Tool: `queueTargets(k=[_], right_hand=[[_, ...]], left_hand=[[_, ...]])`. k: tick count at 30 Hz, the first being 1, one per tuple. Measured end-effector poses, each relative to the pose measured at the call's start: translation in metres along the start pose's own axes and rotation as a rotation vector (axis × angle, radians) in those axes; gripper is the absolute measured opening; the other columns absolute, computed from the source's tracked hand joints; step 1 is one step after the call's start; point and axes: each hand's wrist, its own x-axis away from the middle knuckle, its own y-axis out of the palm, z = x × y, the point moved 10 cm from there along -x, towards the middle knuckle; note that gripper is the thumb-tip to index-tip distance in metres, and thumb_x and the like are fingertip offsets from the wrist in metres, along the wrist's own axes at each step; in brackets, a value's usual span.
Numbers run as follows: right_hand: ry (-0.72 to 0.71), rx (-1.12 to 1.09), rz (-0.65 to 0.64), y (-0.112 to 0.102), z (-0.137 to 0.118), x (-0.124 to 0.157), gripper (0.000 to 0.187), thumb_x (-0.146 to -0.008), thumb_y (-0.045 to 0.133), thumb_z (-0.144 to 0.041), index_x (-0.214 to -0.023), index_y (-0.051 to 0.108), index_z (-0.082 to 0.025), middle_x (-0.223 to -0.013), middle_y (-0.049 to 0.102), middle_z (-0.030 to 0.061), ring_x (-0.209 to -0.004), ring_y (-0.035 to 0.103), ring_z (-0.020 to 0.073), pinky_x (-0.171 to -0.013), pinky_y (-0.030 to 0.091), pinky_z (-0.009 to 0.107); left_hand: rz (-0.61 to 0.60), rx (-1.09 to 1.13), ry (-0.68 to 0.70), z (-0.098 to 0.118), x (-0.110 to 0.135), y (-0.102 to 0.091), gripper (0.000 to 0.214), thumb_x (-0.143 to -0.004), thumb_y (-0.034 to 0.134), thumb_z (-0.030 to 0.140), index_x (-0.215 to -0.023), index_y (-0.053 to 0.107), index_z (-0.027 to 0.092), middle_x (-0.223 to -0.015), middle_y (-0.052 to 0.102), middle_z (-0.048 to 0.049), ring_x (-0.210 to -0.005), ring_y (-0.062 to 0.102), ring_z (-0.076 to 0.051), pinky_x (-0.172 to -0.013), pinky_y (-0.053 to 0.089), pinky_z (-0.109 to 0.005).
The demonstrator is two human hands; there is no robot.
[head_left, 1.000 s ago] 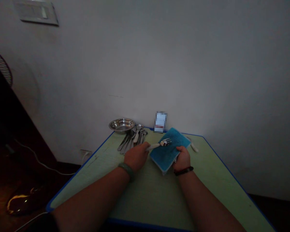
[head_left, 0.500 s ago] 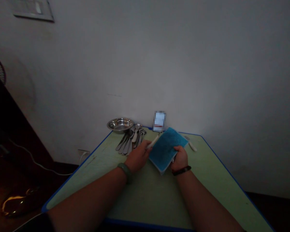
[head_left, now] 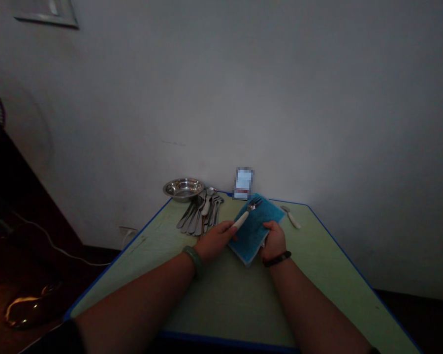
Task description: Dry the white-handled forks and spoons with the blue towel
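My left hand is closed on the pale handle of a fork, whose metal tines point up and to the right over a blue cloth. The cloth is gripped at its right side by my right hand, thumb on top and the other fingers hidden beneath. Left of my hands lies a pile of cutlery, spoons and forks with mostly metal handles. To the right, a pale-handled spoon rests alone on the table.
A shiny metal bowl stands at the table's back left corner. A lit phone leans upright against the wall behind the cloth. The green table has a blue edge. A white cable hangs at the left.
The fork has come over the front of the cloth, so its tines now show; before, its head was behind the cloth. My left hand has shifted slightly right.
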Motion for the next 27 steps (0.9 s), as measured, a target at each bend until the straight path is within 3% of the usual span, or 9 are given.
queueTargets(k=[4, 9, 17, 27], right_hand=[[0.001, 0.027, 0.040, -0.003, 0.000, 0.000, 0.019, -0.058, 0.037, -0.018, -0.065, 0.055, -0.016, -0.048, 0.060, 0.0006, -0.045, 0.056, 0.0153, -0.045, 0.046, 0.027], [-0.007, 0.031, 0.051, -0.003, -0.001, 0.001, 0.020, -0.058, 0.036, -0.018, -0.064, 0.055, -0.016, -0.045, 0.058, 0.0005, -0.042, 0.054, 0.0148, -0.043, 0.045, 0.027], [-0.041, -0.003, 0.098, -0.010, -0.008, -0.002, 0.016, -0.058, 0.038, -0.018, -0.066, 0.053, -0.017, -0.045, 0.058, -0.0009, -0.040, 0.053, 0.0141, -0.044, 0.044, 0.027], [0.042, 0.062, 0.011, -0.009, 0.004, -0.009, 0.020, -0.057, 0.038, -0.022, -0.067, 0.054, -0.016, -0.045, 0.057, 0.0004, -0.045, 0.054, 0.0164, -0.045, 0.045, 0.029]], left_hand=[[-0.085, 0.100, -0.108, -0.009, 0.001, 0.011, 0.034, -0.075, 0.039, 0.044, -0.076, 0.053, 0.014, -0.064, 0.053, 0.0003, -0.052, 0.043, -0.009, -0.048, 0.032, -0.021], [-0.101, 0.272, -0.247, -0.019, 0.006, 0.020, 0.027, -0.076, 0.039, 0.041, -0.084, 0.047, 0.016, -0.060, 0.053, 0.0027, -0.034, 0.031, -0.004, -0.034, 0.020, -0.019], [-0.155, 0.363, -0.277, -0.021, 0.010, 0.026, 0.024, -0.075, 0.039, 0.040, -0.077, 0.044, 0.017, -0.051, 0.048, 0.0054, -0.031, 0.031, -0.004, -0.033, 0.019, -0.018], [-0.158, 0.326, -0.280, -0.019, 0.011, 0.028, 0.023, -0.077, 0.037, 0.040, -0.078, 0.041, 0.018, -0.053, 0.045, 0.0064, -0.032, 0.032, -0.004, -0.032, 0.020, -0.017]])
